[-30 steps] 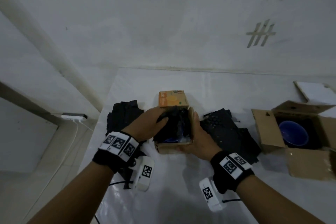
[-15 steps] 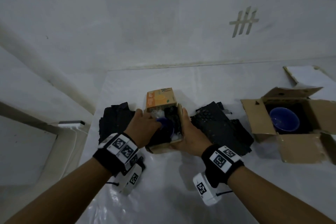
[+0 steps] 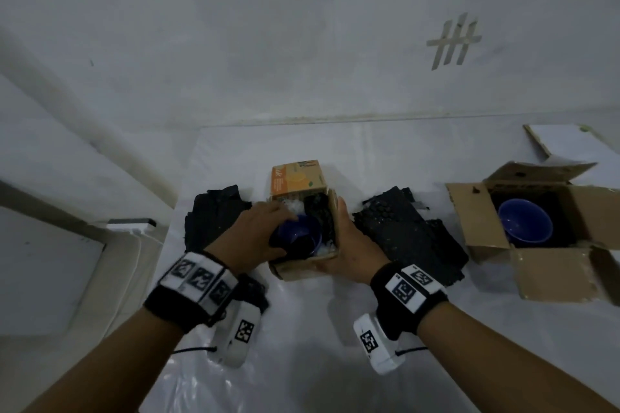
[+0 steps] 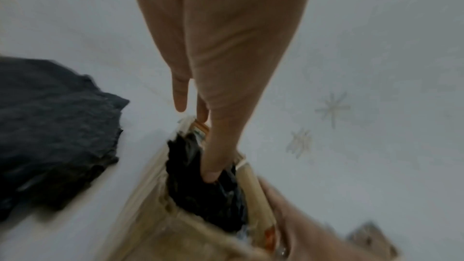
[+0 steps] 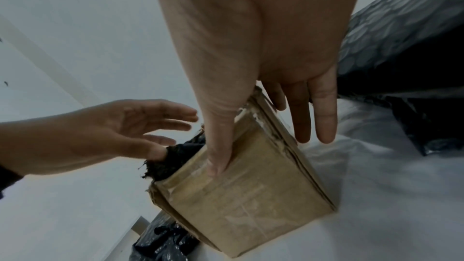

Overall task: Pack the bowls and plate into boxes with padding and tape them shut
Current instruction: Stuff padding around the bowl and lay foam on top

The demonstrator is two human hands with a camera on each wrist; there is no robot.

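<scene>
Cardboard, tan and worn at its corners, is forming the small box (image 3: pixel 307 270) standing near the middle of the white-covered table (image 3: pixel 302 362), closest to the person. The right hand (image 3: pixel 349 245) is bracing this box from its right side: in the right wrist view the thumb (image 5: pixel 218 154) is lying flat on the near wall while the straight fingers (image 5: pixel 325 118) are reaching down the side wall. The left hand (image 3: pixel 251 238) is hovering over the box's left half with its fingers spread and relaxed, and its thumb tip (image 4: pixel 212 175) is pressing down into the black padding (image 4: pixel 200 182) that is lining the inside. A blue bowl (image 3: pixel 297 235) is sitting in that padding, inside the box, partly covered by the left hand. An orange printed flap (image 3: pixel 297 179) is standing up at the box's far side.

Black bubble-wrap sheets (image 3: pixel 406 238) are lying just right of the small box, and a dark folded pile (image 3: pixel 214 214) is lying just left of it, near the table's left edge. Farther right, toward the table's right edge, a larger open carton (image 3: pixel 550 275) is holding a second blue bowl (image 3: pixel 525 225) on dark lining. Beyond it, at the far right corner, a flat white board (image 3: pixel 567 144) is lying. Strips of tape (image 3: pixel 453 42) are sticking to the wall behind.
</scene>
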